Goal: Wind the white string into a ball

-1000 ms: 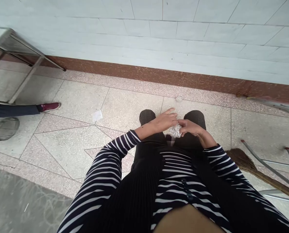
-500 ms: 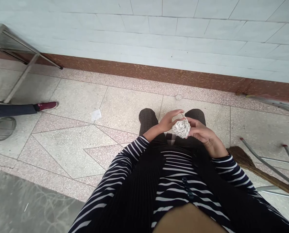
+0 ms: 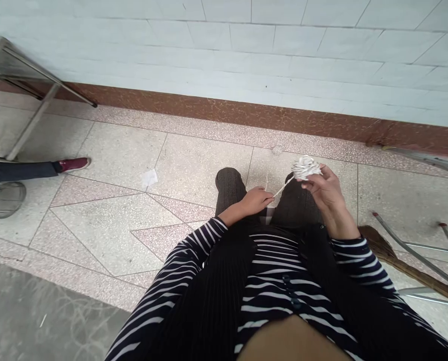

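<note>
A white ball of yarn (image 3: 305, 167) with dark flecks is held up by my right hand (image 3: 329, 194), whose fingers wrap its right and near side, over my right knee. From the ball a taut strand of yarn (image 3: 285, 187) runs down to my left hand (image 3: 254, 201). That hand is closed and pinches the strand between thumb and fingers above my lap. Past the pinch, a short loose length rises beyond my left fingers. A second, smaller speckled ball (image 3: 277, 150) lies on the floor near the wall, apart from both hands.
A broom (image 3: 404, 265) and metal stool legs (image 3: 408, 245) are close on my right. Across the floor on the left are a scrap of paper (image 3: 149, 178), another person's shoe (image 3: 75, 164), a wire basket (image 3: 5, 199) and a metal-legged table (image 3: 39, 115). A tiled wall (image 3: 224, 60) stands ahead.
My right hand has lifted the yarn ball up and to the right, away from my left hand. My left hand has moved slightly down, and a strand now stretches between them.
</note>
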`<state>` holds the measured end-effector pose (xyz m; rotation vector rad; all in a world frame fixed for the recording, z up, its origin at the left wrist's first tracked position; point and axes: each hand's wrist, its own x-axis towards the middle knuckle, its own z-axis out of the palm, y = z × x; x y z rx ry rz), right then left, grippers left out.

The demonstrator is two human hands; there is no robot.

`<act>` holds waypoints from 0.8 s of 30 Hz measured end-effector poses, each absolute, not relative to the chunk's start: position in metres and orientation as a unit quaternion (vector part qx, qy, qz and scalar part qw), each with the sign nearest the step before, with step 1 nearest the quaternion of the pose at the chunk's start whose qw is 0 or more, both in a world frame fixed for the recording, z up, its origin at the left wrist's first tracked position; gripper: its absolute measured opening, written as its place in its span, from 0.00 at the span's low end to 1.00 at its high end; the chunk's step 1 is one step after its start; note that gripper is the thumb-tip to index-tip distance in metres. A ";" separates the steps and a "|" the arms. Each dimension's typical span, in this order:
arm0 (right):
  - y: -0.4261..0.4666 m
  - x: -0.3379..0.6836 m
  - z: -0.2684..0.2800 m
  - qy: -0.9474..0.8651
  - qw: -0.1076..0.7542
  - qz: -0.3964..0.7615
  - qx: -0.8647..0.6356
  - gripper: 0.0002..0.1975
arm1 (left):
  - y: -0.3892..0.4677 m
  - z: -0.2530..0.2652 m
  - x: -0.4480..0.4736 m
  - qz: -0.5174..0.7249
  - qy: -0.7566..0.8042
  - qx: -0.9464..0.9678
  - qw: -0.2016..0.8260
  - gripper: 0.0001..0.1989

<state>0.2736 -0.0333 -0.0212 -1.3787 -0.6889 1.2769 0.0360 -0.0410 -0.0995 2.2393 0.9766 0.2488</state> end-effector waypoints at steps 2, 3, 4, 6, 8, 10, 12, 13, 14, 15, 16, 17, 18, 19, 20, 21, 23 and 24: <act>-0.024 0.265 -0.044 -0.354 0.527 0.435 -0.638 0.27 | -0.044 -0.089 0.037 0.108 0.340 0.887 0.294 0.17; -0.023 0.261 -0.054 -0.393 0.484 0.419 -0.660 0.26 | -0.042 -0.083 0.037 0.120 0.332 0.896 0.270 0.18; -0.024 0.257 -0.063 -0.419 0.437 0.428 -0.671 0.25 | -0.040 -0.078 0.036 0.130 0.328 0.903 0.246 0.18; -0.032 0.251 -0.073 -0.437 0.348 0.512 -0.652 0.25 | -0.030 -0.069 0.030 0.142 0.325 0.912 0.207 0.18; -0.045 0.247 -0.074 -0.414 0.292 0.623 -0.597 0.26 | -0.019 -0.064 0.024 0.145 0.318 0.917 0.192 0.18; -0.055 0.246 -0.067 -0.389 0.257 0.707 -0.531 0.28 | -0.009 -0.065 0.020 0.146 0.315 0.916 0.202 0.17; -0.061 0.247 -0.057 -0.377 0.235 0.759 -0.476 0.28 | -0.005 -0.068 0.020 0.150 0.322 0.906 0.229 0.15; -0.063 0.247 -0.051 -0.369 0.236 0.775 -0.456 0.28 | -0.005 -0.071 0.022 0.154 0.328 0.899 0.248 0.14; -0.063 0.247 -0.045 -0.356 0.247 0.784 -0.445 0.27 | -0.005 -0.073 0.024 0.161 0.333 0.889 0.271 0.12; -0.063 0.247 -0.040 -0.340 0.271 0.785 -0.442 0.27 | -0.006 -0.076 0.027 0.171 0.341 0.876 0.295 0.12; -0.062 0.247 -0.035 -0.323 0.304 0.778 -0.446 0.26 | -0.008 -0.078 0.029 0.180 0.353 0.862 0.318 0.12; -0.061 0.247 -0.031 -0.307 0.339 0.766 -0.453 0.25 | -0.010 -0.080 0.031 0.187 0.370 0.845 0.337 0.12; -0.060 0.247 -0.027 -0.294 0.371 0.751 -0.461 0.25 | -0.012 -0.082 0.033 0.189 0.390 0.829 0.353 0.12; -0.058 0.246 -0.025 -0.283 0.401 0.735 -0.467 0.24 | -0.014 -0.084 0.034 0.185 0.410 0.814 0.367 0.12; -0.055 0.246 -0.023 -0.275 0.428 0.719 -0.474 0.24 | -0.015 -0.086 0.035 0.178 0.426 0.802 0.380 0.13; -0.052 0.247 -0.022 -0.269 0.452 0.701 -0.481 0.23 | -0.017 -0.088 0.036 0.168 0.434 0.793 0.393 0.15; -0.042 0.249 -0.023 -0.257 0.500 0.660 -0.499 0.23 | -0.018 -0.093 0.035 0.147 0.438 0.788 0.406 0.18; -0.036 0.251 -0.025 -0.252 0.525 0.633 -0.510 0.23 | -0.017 -0.095 0.034 0.139 0.440 0.792 0.401 0.18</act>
